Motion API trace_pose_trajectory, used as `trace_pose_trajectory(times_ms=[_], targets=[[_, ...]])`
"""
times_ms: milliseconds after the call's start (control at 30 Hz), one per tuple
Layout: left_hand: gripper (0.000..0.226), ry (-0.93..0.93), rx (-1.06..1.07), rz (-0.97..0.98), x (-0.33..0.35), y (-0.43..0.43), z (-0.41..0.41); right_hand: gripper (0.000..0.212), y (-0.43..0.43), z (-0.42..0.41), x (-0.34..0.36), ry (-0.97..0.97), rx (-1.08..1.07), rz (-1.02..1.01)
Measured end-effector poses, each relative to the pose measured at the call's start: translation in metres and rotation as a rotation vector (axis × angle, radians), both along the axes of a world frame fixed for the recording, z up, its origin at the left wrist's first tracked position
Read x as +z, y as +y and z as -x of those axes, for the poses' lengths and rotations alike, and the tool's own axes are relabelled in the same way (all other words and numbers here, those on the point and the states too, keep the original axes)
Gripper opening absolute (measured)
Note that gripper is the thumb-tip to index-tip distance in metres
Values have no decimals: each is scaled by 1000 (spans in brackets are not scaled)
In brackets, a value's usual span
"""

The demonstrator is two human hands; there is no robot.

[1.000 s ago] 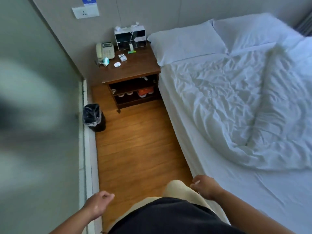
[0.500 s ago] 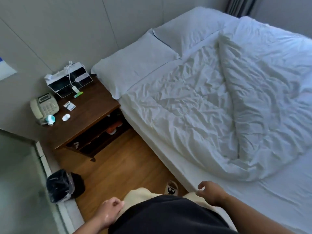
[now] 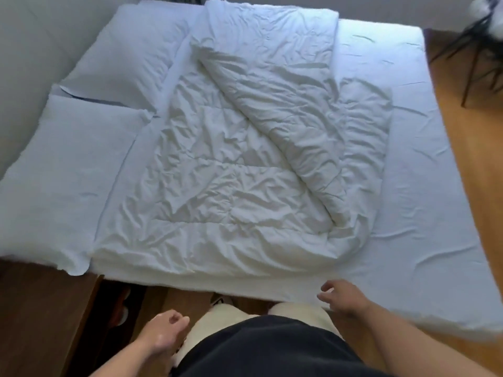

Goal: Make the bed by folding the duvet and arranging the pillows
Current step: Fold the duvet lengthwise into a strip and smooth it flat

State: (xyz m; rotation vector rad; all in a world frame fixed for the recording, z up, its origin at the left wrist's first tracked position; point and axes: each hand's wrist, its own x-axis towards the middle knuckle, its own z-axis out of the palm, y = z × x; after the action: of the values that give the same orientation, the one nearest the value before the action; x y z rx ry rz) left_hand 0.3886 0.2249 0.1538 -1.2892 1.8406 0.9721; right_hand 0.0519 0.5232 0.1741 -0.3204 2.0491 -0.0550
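We find the duvet [image 3: 245,172] crumpled mid-bed [image 3: 424,213], its far-right part folded back diagonally. The near pillow [image 3: 62,180] and far pillow [image 3: 122,58] lie left of it. Our left hand [image 3: 163,333] and right hand [image 3: 343,297] hang apart by the near edge, loosely curled, holding nothing

I see a white duvet [image 3: 231,164] with faint quilted squares, pale bluish-white pillows [image 3: 62,170], a pale blue sheet [image 3: 424,186], an orange-brown wood-grain floor [image 3: 476,131] and the person's black top [image 3: 272,349].

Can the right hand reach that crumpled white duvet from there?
Probably yes. The right hand hovers at the near edge of the white-sheeted bed; the crumpled white duvet lies just beyond, nothing between.
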Motion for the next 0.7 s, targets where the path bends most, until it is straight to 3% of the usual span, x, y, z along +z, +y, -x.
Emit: trace_pose_trajectory(times_ms=[300, 533, 700], targets=[[27, -67, -200, 2, -12, -144, 135, 42, -3, 14, -1, -42, -462, 52], [30, -44, -313, -37, -11, -114, 289, 29, 18, 116, -36, -59, -653, 77], [34, -36, -477, -79, -51, -65, 429, 53, 27, 239, -95, 77, -739, 87]])
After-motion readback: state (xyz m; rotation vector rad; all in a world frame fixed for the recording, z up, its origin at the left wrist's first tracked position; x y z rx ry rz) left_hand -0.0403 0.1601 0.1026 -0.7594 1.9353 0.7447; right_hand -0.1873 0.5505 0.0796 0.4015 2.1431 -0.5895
